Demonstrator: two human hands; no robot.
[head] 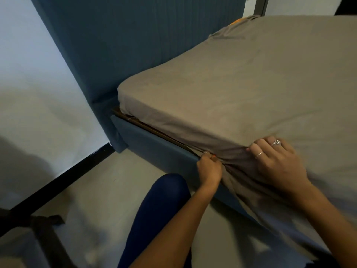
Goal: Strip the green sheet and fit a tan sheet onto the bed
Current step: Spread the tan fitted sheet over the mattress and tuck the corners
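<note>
The tan sheet covers the whole top of the mattress and wraps its near corner at about 9 o'clock, lying mostly smooth with shallow creases. Along the near side its edge is tucked between the mattress and the blue bed frame, with a strip of brown base board showing at the gap; toward 5 o'clock the cloth hangs loose over the frame in folds. The left hand, at about 6 o'clock, has its fingers curled, pinching the hem right at the seam where sheet meets frame, knuckles toward the camera. The right hand, just beside it at 4 o'clock, lies palm down on the mattress edge, its fingers bent over the edge and pressing into the bunched cloth; two rings show on them. Whether those fingertips hold a fold cannot be told, as they sink into the fabric. At the far corner, near 1 o'clock, the sheet is rumpled and a bit of orange peeks out. The blue headboard rises at 12 o'clock against a pale wall. A knee in blue legwear sits at 6 o'clock over the grey floor, and a dark strap lies at 8 o'clock.
</note>
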